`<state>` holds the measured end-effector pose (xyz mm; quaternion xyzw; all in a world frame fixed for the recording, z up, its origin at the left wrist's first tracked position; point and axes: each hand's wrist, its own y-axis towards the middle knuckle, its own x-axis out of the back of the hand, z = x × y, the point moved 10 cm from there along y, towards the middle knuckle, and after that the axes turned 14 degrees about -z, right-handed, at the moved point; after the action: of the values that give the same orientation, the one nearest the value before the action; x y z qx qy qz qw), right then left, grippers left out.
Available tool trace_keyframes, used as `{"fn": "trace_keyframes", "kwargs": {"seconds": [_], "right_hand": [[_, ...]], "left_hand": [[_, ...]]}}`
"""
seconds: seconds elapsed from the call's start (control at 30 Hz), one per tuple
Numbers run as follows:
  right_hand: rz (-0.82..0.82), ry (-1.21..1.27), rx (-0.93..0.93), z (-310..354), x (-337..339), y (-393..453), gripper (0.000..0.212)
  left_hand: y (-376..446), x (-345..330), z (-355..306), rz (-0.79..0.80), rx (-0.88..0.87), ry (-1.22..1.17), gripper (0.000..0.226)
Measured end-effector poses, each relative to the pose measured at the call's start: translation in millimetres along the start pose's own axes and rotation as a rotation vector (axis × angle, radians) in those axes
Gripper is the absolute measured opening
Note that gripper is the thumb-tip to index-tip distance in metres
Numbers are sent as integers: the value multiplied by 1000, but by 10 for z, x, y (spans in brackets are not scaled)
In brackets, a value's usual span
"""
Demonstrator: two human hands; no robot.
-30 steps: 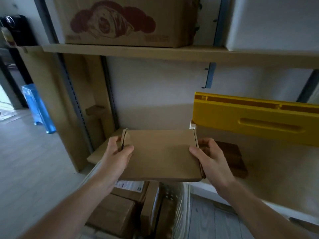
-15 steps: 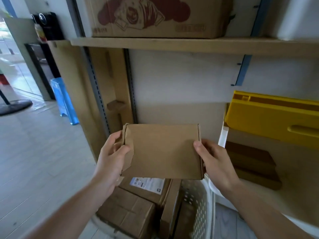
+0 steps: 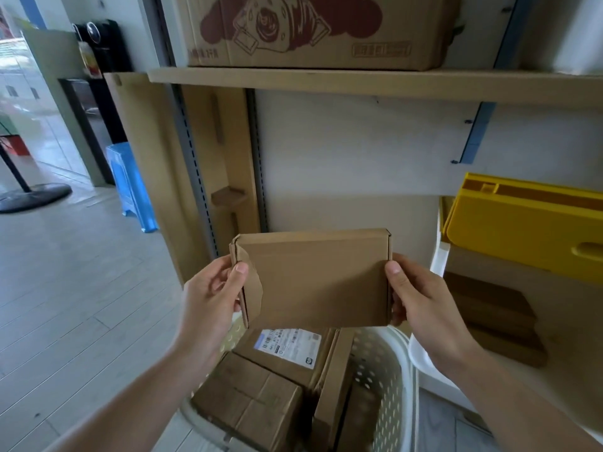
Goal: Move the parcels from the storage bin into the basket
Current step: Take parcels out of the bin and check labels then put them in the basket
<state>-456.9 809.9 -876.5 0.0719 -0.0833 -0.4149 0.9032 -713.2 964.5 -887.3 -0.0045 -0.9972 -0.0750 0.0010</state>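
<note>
Swung away from the yellow bin (image 3: 525, 236) at 3 o'clock, the flat parcel (image 3: 313, 278) — gripped at its ends by left hand (image 3: 212, 295) and right hand (image 3: 421, 298) — now hangs above the basket (image 3: 391, 386) at 6 o'clock, ready to lower.

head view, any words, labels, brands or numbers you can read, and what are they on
None reads cleanly.
Large cardboard box on the upper shelf: croissant drawing, boxed stamp and a line of print, all too blurred.
Labelled parcel in the white basket: white shipping label with barcode and small print, too small.
Held parcel, gripped by the left hand and right hand: no text showing.
</note>
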Motion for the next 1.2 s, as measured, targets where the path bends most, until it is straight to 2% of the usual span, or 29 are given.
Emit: {"fn": "trace_keyframes", "kwargs": {"seconds": [0.13,0.2,0.3,0.43,0.53,0.67,0.83,0.93,1.07,1.2], "right_hand": [[-25,-29,-34,-50,98,-1,26],[-21,12,-80,-90,129,11,25],[-19,66,-110,-79,165,17,21],[14,10,-84,-25,176,-23,39],[17,-3,-121,-70,167,-56,41],[-3,-6,-147,-87,176,-69,44],[-34,2,-127,-48,172,-67,32],[-16,-32,-103,-46,135,-58,29],[-23,-30,-64,-18,161,-30,44],[-51,-46,-101,-94,192,-12,47]], "left_hand": [[-45,-89,23,61,-13,26,25],[-52,-133,45,93,-20,43,37],[-90,-208,13,151,-47,24,42],[-123,-261,-54,193,-39,-89,53],[-114,-284,-16,211,-17,-108,61],[-140,-309,-10,244,-19,-132,57],[-225,-418,22,317,-9,-129,36],[-226,-427,20,293,-25,-115,18],[-192,-385,10,237,-20,-92,44],[-165,-367,99,207,43,-74,47]]}}
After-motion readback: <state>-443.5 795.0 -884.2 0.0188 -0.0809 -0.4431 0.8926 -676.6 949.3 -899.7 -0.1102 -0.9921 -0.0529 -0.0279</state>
